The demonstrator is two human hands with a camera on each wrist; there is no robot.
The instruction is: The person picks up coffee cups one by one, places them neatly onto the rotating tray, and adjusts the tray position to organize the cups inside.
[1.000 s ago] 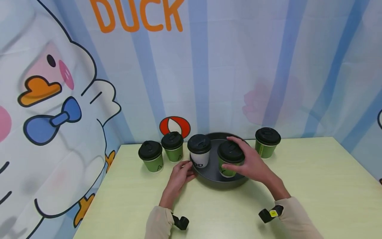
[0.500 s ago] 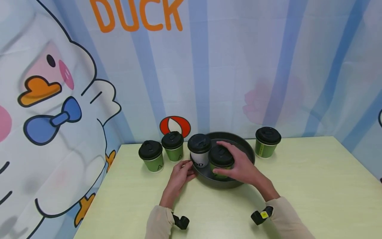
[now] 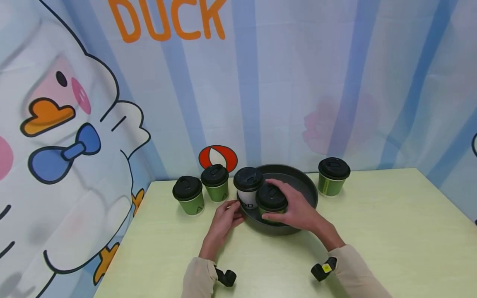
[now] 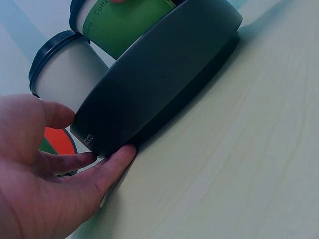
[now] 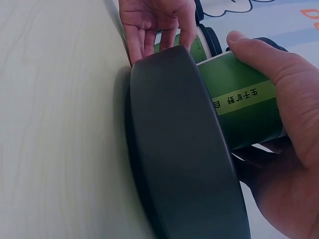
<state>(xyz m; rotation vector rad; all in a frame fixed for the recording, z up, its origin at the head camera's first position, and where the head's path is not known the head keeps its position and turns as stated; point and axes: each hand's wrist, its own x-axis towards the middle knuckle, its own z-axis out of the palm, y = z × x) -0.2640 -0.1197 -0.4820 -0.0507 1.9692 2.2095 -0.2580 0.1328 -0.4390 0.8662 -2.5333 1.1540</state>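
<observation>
A dark round pan (image 3: pixel 303 186) stands on the table, with a white cup (image 3: pixel 249 198) under a black lid inside it at the left. My left hand (image 3: pixel 225 219) holds the pan's near-left edge; in the left wrist view its thumb is by the rim and its fingers are at the lower edge. My right hand (image 3: pixel 296 207) grips a green cup (image 5: pixel 239 94) with a black lid (image 3: pixel 271 196), thumb on the near side. This cup is upright in the pan, right beside the white one. Its far-side fingers are partly hidden.
Two green lidded cups, a left one (image 3: pixel 191 203) and a farther one (image 3: pixel 217 188), stand left of the pan. Another green cup (image 3: pixel 331 182) stands to its right near the table's back edge. A printed duck curtain (image 3: pixel 283 82) hangs behind the table (image 3: pixel 391 231).
My right hand has moved left with the green cup, bringing it up beside the white cup in the pan. My left hand has stayed at the pan's edge.
</observation>
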